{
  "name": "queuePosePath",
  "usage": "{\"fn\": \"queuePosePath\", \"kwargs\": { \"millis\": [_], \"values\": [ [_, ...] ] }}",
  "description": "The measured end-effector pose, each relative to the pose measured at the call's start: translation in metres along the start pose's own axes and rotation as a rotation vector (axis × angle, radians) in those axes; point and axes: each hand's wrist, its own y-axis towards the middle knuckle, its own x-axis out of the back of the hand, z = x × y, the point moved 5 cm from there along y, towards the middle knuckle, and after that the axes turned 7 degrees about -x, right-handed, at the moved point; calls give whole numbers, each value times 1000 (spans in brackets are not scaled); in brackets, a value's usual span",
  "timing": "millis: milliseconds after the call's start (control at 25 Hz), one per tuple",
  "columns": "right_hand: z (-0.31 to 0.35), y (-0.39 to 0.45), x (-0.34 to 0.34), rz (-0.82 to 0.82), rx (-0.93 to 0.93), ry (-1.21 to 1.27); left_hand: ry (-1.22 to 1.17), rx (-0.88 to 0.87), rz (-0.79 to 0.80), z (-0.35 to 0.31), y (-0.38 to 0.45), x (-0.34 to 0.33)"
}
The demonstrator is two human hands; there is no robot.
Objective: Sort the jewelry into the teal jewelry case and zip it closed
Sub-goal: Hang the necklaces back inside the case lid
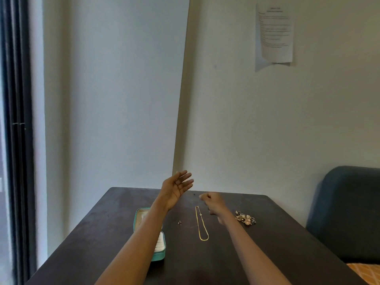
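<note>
The teal jewelry case [158,257] lies open on the dark table, cream lining showing; my left forearm crosses over it and hides its middle. A gold chain necklace [201,225] lies stretched out in a long loop right of the case. Between them sits a small pair of earrings [180,222]. A pile of mixed jewelry [245,218] lies further right. My left hand [177,187] is raised above the table, palm up, fingers straight. My right hand [212,203] hovers above the necklace's far end with fingers curled into a fist; nothing shows in it.
The dark wooden table [267,254] stands against a white wall. A blue upholstered chair [347,210] stands at the right. A tiny dark speck [194,194] lies near the table's far edge. A window frame [18,140] runs down the left.
</note>
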Motion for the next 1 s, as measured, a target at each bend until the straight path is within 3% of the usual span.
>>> {"fn": "queuePosePath", "kwargs": {
  "millis": [80,240,440,600,720,840,1000],
  "values": [
    [2,-6,-9,111,16,-62,10,-29,-25,4,1,6],
    [17,-7,-18,190,89,-85,312,16,-26,17,-2,20],
    [33,-1,-12,24,198,-135,557,211,162,25,-13,14],
    [28,2,-10,-64,259,-71,655,330,217,28,-18,11],
    [26,1,-11,-65,253,6,619,354,229,32,-20,11],
    [19,0,-14,-38,179,78,408,339,226,30,-21,9],
    [-4,-7,-26,94,51,85,86,132,37,15,-13,18]
  ]
}}
